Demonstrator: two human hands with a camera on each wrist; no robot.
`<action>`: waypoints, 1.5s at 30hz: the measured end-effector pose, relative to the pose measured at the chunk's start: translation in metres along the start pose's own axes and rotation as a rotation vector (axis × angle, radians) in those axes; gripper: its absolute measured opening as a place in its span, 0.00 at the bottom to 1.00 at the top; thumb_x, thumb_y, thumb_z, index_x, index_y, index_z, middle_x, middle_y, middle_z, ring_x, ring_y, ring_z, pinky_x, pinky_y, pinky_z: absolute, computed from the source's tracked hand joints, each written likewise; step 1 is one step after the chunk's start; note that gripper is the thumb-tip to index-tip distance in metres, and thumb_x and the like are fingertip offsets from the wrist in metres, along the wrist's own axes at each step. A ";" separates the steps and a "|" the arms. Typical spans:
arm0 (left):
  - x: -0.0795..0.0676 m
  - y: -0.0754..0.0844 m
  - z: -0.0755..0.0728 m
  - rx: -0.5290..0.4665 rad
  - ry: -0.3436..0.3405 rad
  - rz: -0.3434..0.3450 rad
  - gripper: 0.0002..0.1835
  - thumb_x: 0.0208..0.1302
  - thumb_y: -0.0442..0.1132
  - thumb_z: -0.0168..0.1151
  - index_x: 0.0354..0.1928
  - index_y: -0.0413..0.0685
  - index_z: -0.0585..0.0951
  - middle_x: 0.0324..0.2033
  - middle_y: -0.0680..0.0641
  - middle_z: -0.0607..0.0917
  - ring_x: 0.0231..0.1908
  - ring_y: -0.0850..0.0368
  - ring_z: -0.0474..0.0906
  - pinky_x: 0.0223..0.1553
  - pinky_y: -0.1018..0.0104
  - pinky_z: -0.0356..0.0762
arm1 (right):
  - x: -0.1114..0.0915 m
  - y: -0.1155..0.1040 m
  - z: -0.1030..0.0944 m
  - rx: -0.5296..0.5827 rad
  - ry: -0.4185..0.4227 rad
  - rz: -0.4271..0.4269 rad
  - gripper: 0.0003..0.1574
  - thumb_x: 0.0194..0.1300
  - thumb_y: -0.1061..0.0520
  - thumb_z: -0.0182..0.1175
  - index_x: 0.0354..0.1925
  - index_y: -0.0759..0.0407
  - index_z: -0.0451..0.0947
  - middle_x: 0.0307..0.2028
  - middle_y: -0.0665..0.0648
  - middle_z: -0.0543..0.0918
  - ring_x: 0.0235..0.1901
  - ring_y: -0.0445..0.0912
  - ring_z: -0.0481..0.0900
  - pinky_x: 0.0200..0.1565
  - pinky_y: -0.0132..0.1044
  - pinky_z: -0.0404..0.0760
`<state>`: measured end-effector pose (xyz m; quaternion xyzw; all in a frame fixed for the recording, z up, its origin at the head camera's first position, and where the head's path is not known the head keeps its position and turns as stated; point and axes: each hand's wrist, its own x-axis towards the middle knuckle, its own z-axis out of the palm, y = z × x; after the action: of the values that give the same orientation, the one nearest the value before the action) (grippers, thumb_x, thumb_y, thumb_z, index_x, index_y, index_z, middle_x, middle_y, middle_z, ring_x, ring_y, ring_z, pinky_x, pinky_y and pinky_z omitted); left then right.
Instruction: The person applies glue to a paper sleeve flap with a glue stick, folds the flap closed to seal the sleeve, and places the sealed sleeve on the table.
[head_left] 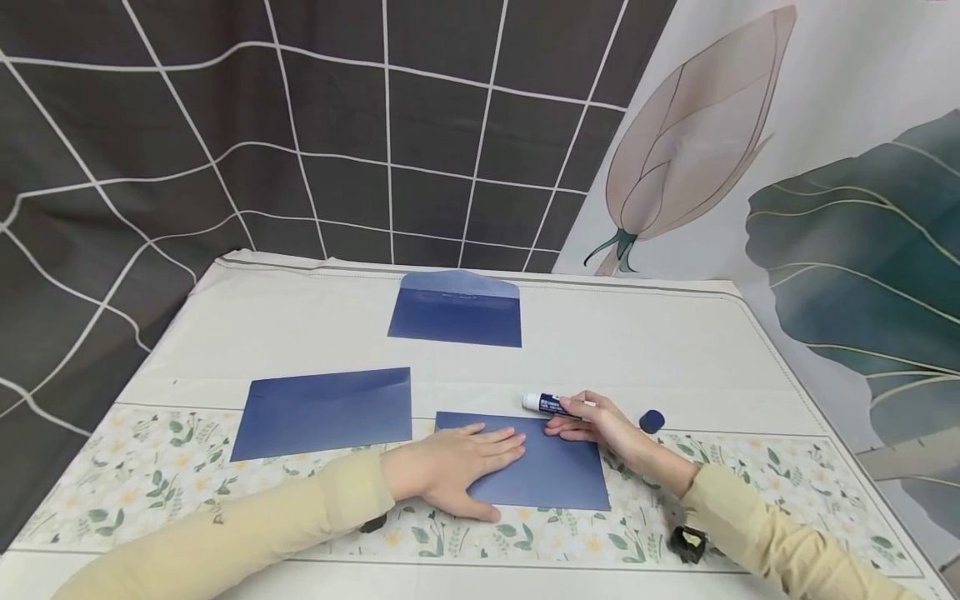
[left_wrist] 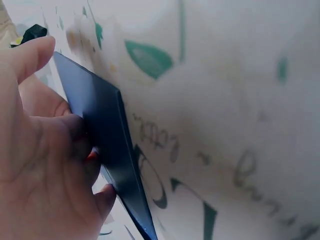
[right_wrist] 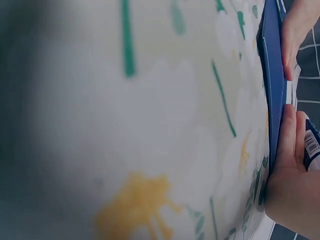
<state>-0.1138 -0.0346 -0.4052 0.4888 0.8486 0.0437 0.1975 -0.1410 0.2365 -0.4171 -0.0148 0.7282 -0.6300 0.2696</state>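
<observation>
Envelope (head_left: 551, 482): lying at six o'clock in head view; left hand (head_left: 456, 468): resting flat across its nine-o'clock side, grasping nothing, fingers pointing toward three; right hand (head_left: 613, 432): pinching glue stick (head_left: 542, 403) near envelope's one-o'clock edge.

- Tabletop (head_left: 315, 325): white covering, its printed band of flowers and leaves running beneath the fingers.
- Near blue envelope (head_left: 555, 475): flat, directly under the left fingers (head_left: 504, 457) and right fingers (head_left: 581, 435).
- Side blue envelope (head_left: 322, 414): flat, left of the left fingers, apart from them.
- Far blue envelope (head_left: 453, 321): beyond the left fingers, flap spread open away from them.
- Dark blue cap (head_left: 652, 421): right of the right fingers.
</observation>
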 end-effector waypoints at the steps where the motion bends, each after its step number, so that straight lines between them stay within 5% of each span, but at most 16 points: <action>1: -0.001 0.000 0.000 -0.011 0.002 -0.010 0.44 0.64 0.67 0.48 0.76 0.56 0.50 0.76 0.57 0.47 0.75 0.64 0.42 0.75 0.59 0.43 | 0.000 0.000 0.000 -0.002 0.000 -0.003 0.19 0.73 0.49 0.49 0.44 0.66 0.62 0.39 0.56 0.88 0.40 0.38 0.86 0.47 0.30 0.83; 20: -0.028 -0.011 0.007 -0.103 0.037 -0.122 0.42 0.66 0.62 0.51 0.76 0.55 0.51 0.76 0.56 0.48 0.76 0.59 0.42 0.75 0.55 0.43 | -0.003 -0.001 0.001 -0.036 0.009 -0.032 0.17 0.73 0.50 0.49 0.43 0.64 0.63 0.39 0.57 0.88 0.39 0.38 0.86 0.46 0.30 0.83; 26: -0.037 -0.014 0.006 -0.162 0.023 -0.167 0.36 0.72 0.52 0.49 0.76 0.54 0.50 0.76 0.54 0.47 0.76 0.58 0.40 0.75 0.53 0.44 | -0.006 0.002 0.000 -0.082 0.010 -0.062 0.18 0.73 0.49 0.49 0.44 0.65 0.62 0.41 0.61 0.87 0.40 0.38 0.86 0.48 0.31 0.83; 32: -0.043 -0.010 0.005 -0.086 0.039 -0.229 0.33 0.74 0.49 0.46 0.76 0.51 0.51 0.76 0.51 0.48 0.76 0.56 0.41 0.75 0.54 0.45 | -0.013 0.005 0.000 -0.125 0.029 -0.126 0.19 0.74 0.50 0.49 0.45 0.67 0.62 0.44 0.69 0.85 0.42 0.38 0.86 0.50 0.31 0.82; 39: -0.052 -0.005 0.005 -0.034 0.093 -0.292 0.35 0.71 0.53 0.49 0.74 0.46 0.55 0.75 0.48 0.52 0.75 0.53 0.46 0.75 0.53 0.46 | -0.017 0.007 -0.003 -0.115 0.074 -0.101 0.18 0.73 0.50 0.50 0.43 0.66 0.62 0.42 0.65 0.87 0.41 0.38 0.86 0.49 0.31 0.82; 45: -0.058 -0.009 0.008 -0.017 0.152 -0.295 0.37 0.67 0.55 0.54 0.72 0.43 0.60 0.74 0.47 0.57 0.74 0.53 0.52 0.74 0.50 0.48 | -0.017 0.006 -0.007 -0.061 0.032 -0.084 0.17 0.74 0.50 0.49 0.43 0.64 0.62 0.39 0.57 0.88 0.41 0.38 0.86 0.49 0.30 0.82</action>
<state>-0.0925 -0.0892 -0.3981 0.3524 0.9233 0.0581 0.1414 -0.1273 0.2501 -0.4162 -0.0434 0.7500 -0.6184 0.2306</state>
